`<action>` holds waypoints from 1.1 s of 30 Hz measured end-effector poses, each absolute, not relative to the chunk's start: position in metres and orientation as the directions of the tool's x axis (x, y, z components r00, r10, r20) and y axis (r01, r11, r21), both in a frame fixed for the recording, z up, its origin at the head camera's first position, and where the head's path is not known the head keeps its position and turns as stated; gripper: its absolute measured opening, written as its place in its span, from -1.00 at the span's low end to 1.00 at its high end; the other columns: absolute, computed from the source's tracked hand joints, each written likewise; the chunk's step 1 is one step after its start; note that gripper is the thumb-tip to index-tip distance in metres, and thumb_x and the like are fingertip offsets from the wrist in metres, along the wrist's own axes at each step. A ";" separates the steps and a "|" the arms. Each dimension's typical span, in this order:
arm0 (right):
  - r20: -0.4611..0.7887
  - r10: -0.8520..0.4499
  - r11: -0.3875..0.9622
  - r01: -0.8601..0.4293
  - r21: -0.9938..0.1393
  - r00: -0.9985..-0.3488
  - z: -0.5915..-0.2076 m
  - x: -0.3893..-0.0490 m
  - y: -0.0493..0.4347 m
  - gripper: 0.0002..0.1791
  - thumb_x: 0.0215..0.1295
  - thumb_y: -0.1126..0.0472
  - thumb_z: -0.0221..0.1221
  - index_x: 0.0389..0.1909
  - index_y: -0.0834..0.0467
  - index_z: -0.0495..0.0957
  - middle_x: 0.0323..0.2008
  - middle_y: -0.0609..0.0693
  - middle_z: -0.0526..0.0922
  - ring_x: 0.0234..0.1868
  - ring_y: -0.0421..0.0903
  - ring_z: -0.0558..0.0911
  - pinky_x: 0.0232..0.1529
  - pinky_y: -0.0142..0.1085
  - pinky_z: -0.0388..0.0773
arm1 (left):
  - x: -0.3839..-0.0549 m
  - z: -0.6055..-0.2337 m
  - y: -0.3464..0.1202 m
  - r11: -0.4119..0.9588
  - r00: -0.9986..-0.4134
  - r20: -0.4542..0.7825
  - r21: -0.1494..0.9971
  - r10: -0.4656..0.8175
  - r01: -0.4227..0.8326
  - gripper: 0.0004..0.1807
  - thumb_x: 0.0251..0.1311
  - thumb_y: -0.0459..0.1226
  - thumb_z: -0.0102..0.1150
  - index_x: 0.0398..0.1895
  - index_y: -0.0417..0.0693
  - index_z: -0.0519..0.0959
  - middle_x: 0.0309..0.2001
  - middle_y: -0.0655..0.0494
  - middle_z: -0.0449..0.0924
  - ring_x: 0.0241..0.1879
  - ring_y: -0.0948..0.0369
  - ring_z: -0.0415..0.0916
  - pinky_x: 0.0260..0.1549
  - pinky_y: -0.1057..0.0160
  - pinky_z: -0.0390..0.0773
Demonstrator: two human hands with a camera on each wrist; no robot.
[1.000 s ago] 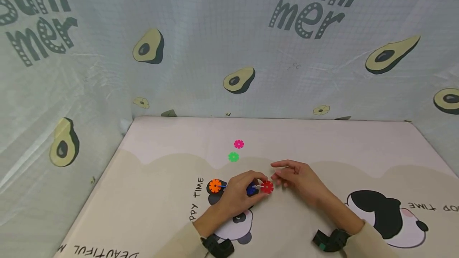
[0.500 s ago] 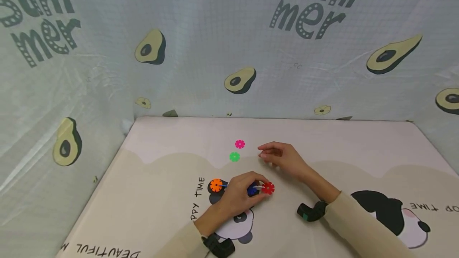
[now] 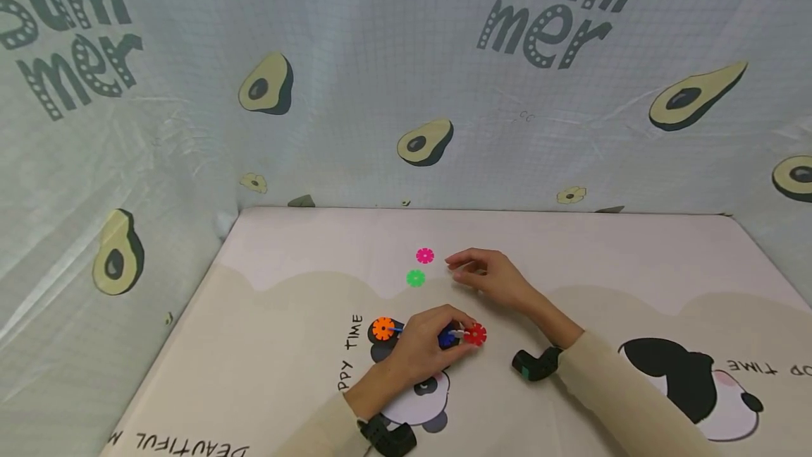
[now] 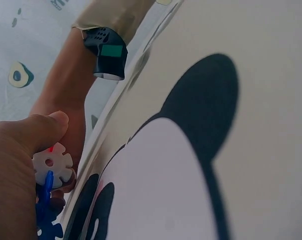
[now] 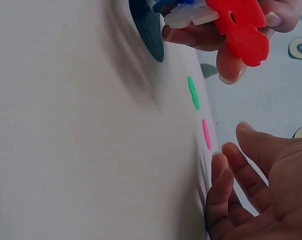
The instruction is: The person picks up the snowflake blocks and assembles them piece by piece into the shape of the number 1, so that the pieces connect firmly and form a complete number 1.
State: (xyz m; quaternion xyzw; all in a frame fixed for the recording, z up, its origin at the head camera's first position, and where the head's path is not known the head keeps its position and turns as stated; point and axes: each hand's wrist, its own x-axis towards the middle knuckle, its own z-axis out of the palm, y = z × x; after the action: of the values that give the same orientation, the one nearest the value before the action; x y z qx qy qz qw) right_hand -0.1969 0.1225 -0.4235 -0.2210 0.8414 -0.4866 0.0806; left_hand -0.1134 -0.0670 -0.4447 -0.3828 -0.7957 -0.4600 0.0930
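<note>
My left hand [image 3: 423, 340] grips a joined row of notched plastic discs low over the table. Out of its left side pokes an orange disc [image 3: 383, 328]; a blue disc [image 3: 447, 338] and a red disc [image 3: 476, 334] show at its right. A white disc [image 4: 63, 161] links them, slotted edge-on, while the middle of the row is hidden by the hand. My right hand [image 3: 497, 279] reaches above the table with fingers loosely bent and nothing between them. Just left of its fingertips lie a pink disc [image 3: 425, 255] and a green disc [image 3: 415, 278], both flat.
The table [image 3: 285, 344] wears a beige cloth printed with panda heads and lettering. Behind it and at the sides hang pale curtains [image 3: 336, 76] with avocado prints. A black camera [image 3: 536, 365] is strapped to the right wrist, another [image 3: 388, 437] to the left.
My right hand has left the joined discs' red end and moved up and left to near the pink and green discs. The left hand and its row stay in place.
</note>
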 end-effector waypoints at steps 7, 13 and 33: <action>0.121 -0.501 0.451 -0.378 -0.809 -0.857 -0.427 -0.205 0.113 -0.72 0.28 0.22 0.24 0.01 0.08 0.61 -0.07 -0.08 0.64 -0.16 -0.09 0.57 -0.31 -0.25 0.59 | -0.114 -0.445 -0.068 0.275 -0.679 0.517 0.651 0.521 0.707 -0.67 0.00 -0.31 0.45 -0.17 -0.07 0.53 -0.21 0.18 0.63 -0.19 0.38 0.55 -0.13 0.46 0.51; 0.135 -0.548 0.476 -0.440 -0.762 -0.826 -0.428 -0.214 0.104 -0.70 0.25 0.23 0.27 0.01 0.07 0.61 -0.09 -0.09 0.63 -0.17 -0.15 0.55 -0.11 -0.24 0.51 | -0.114 -0.444 -0.068 0.253 -0.667 0.533 0.650 0.521 0.716 -0.69 0.00 -0.32 0.45 -0.21 -0.07 0.53 -0.21 0.17 0.64 -0.18 0.38 0.55 -0.14 0.44 0.52; 0.121 -0.771 0.433 -0.654 -0.620 -0.625 -0.429 -0.227 0.076 -0.62 0.27 0.33 0.21 0.12 0.11 0.57 0.14 -0.05 0.55 0.17 -0.04 0.46 0.15 -0.09 0.36 | -0.115 -0.444 -0.068 0.275 -0.655 0.539 0.621 0.530 0.734 -0.68 -0.01 -0.28 0.46 -0.22 -0.07 0.54 -0.23 0.17 0.65 -0.24 0.35 0.56 -0.16 0.48 0.50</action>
State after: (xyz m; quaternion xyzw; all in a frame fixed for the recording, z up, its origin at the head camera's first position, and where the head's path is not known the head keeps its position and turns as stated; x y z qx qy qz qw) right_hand -0.2265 0.0763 -0.4288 -0.4233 0.8416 -0.3229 0.0908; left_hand -0.1148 -0.0679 -0.4443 -0.3996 -0.7904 -0.4503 0.1132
